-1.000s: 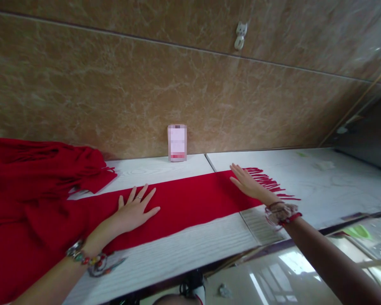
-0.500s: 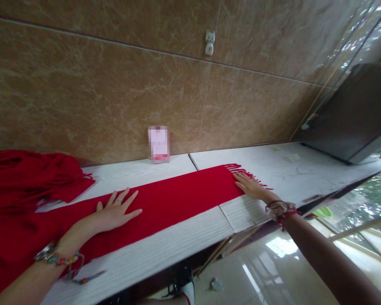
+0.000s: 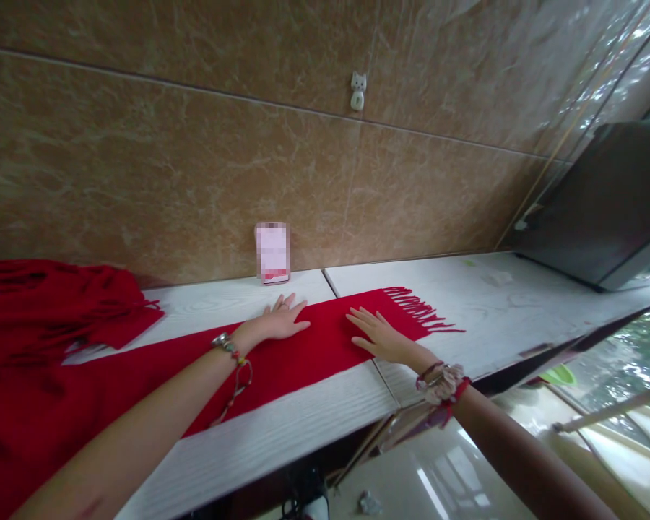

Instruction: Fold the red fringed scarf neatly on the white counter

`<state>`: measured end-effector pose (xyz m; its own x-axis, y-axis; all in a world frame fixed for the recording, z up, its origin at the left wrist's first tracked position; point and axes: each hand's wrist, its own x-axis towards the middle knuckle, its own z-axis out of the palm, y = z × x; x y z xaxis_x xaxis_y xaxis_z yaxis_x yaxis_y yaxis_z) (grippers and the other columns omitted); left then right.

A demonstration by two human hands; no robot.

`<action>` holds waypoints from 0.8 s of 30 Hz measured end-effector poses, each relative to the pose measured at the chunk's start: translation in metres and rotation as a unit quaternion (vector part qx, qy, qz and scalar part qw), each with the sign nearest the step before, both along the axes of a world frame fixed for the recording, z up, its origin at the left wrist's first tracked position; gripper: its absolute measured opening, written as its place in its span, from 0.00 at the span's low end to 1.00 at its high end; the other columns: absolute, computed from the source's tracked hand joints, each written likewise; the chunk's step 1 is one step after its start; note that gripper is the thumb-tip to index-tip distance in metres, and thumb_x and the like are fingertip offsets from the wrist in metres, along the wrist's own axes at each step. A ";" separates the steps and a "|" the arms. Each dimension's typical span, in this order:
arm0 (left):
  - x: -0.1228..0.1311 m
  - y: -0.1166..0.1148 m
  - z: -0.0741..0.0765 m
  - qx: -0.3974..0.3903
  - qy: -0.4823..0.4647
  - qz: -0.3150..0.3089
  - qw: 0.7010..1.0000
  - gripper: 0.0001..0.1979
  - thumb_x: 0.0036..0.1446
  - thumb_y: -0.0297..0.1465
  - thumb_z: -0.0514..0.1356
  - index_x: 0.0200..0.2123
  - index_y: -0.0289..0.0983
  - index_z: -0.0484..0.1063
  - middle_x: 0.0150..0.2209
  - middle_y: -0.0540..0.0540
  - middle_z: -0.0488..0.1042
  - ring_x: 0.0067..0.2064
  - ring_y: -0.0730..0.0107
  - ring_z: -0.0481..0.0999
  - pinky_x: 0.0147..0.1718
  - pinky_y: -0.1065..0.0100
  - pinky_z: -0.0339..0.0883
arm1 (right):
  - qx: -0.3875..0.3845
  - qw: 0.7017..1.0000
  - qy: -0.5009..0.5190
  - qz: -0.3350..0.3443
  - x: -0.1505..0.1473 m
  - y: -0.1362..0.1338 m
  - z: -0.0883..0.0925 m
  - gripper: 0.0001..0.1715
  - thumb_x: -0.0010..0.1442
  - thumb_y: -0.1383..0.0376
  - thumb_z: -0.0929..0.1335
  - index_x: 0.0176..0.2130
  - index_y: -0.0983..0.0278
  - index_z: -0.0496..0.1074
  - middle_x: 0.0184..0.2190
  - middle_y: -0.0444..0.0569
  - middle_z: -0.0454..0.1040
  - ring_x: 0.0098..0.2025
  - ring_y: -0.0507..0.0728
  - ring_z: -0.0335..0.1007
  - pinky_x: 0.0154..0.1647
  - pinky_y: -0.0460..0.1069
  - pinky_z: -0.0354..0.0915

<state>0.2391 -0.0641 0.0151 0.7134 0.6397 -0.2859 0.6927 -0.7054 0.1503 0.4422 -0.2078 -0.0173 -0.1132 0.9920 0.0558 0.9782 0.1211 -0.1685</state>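
Since half a second ago, the left hand (image 3: pixel 277 322) has been carried well to the right along the scarf (image 3: pixel 325 343), from the middle of the cloth to its far edge, just in front of the card (image 3: pixel 272 253) leaned on the wall (image 3: pixel 141 166). The right hand (image 3: pixel 382 338) has been drawn back to the left, off the fringe (image 3: pixel 419 307), which is now uncovered and lies spread on the bench (image 3: pixel 260 440). The two hands, well apart before, are now near each other. The scarf itself is seen where it was, stretched flat along the bench, and the red pile (image 3: pixel 59 310) at the left end is unchanged.

The left fingers (image 3: pixel 297 326) are held straight and close together, laid flat on the far edge of the scarf, with the uppermost ones reaching over onto the bare bench. A ring is worn on one of them. The right fingers (image 3: pixel 360 321) are stretched out and slightly apart, palm down on the scarf, just short of the fringe. Nothing is gripped by either hand; the cloth is only pressed under flat palms. Beaded bands are worn on both wrists.
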 end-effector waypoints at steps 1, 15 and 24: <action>0.011 0.002 -0.002 0.002 -0.007 -0.019 1.000 0.32 0.57 0.42 0.45 0.62 0.36 0.43 0.63 0.37 0.36 0.63 0.52 0.36 0.55 0.52 0.41 | -0.005 1.000 -0.001 -0.002 -0.001 0.001 -0.001 0.30 0.62 0.55 0.56 0.60 0.63 0.50 0.61 0.54 0.49 0.63 0.60 0.39 0.59 0.64 0.41; 0.075 0.027 0.005 -0.025 -0.061 -0.074 0.995 0.21 0.44 0.31 0.58 0.44 0.34 0.70 0.44 0.40 0.72 0.44 0.61 0.70 0.40 0.70 0.61 | 0.079 0.993 -0.031 0.086 -0.007 -0.033 0.013 0.19 0.57 0.68 0.63 0.49 0.66 0.68 0.49 0.54 0.68 0.51 0.56 0.63 0.50 0.52 0.62; 0.094 0.028 -0.002 -0.057 -0.100 -0.015 0.993 0.10 0.41 0.27 0.56 0.27 0.32 0.75 0.25 0.45 0.75 0.28 0.68 0.71 0.25 0.73 0.59 | 0.082 0.978 -0.146 0.124 -0.030 -0.021 0.014 0.20 0.57 0.76 0.60 0.48 0.65 0.67 0.38 0.50 0.72 0.38 0.54 0.66 0.36 0.48 0.64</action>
<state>0.3330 -0.0358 0.0126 0.7819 0.5884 -0.2059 0.6195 -0.6963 0.3626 0.4122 -0.2288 -0.0036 -0.3840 0.9125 0.1411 0.9189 0.3628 0.1547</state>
